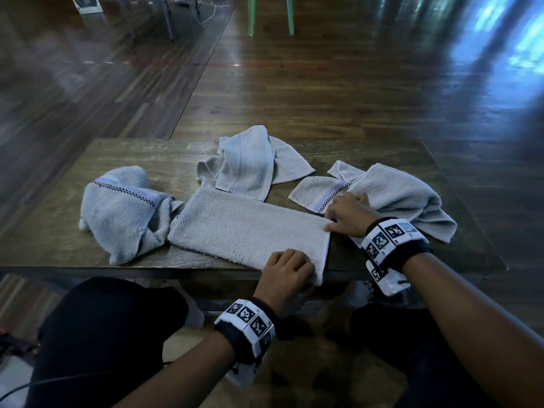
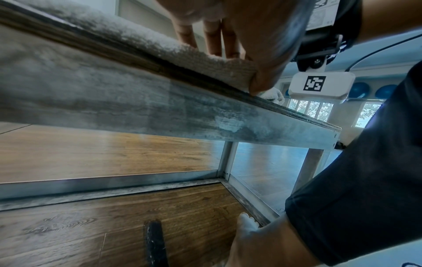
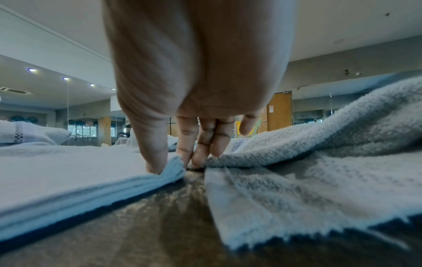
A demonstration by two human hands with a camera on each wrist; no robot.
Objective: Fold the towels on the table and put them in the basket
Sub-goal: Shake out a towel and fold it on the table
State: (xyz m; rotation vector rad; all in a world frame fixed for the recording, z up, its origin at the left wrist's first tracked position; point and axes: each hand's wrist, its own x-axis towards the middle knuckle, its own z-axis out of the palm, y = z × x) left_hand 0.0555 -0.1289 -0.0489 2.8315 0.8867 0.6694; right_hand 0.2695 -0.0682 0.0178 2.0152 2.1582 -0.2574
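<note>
A grey towel [image 1: 250, 228], folded into a long strip, lies across the middle of the wooden table [image 1: 73, 248]. My left hand [image 1: 306, 269] grips its near right corner at the table's front edge; in the left wrist view the thumb [image 2: 260, 84] sits at the towel's [image 2: 160, 45] edge with the fingers on top. My right hand [image 1: 331, 223] pinches the far right corner. The right wrist view shows my right hand [image 3: 175, 165] with thumb and fingers closed on the stacked layers of the towel [image 3: 68, 171]. No basket is in view.
Three crumpled towels lie around the folded one: at the left [image 1: 123, 207], at the back middle [image 1: 250, 163] and at the right [image 1: 391, 189], this last one touching my right wrist. My knees sit under the table's front edge. Green chair legs [image 1: 270, 16] stand far behind.
</note>
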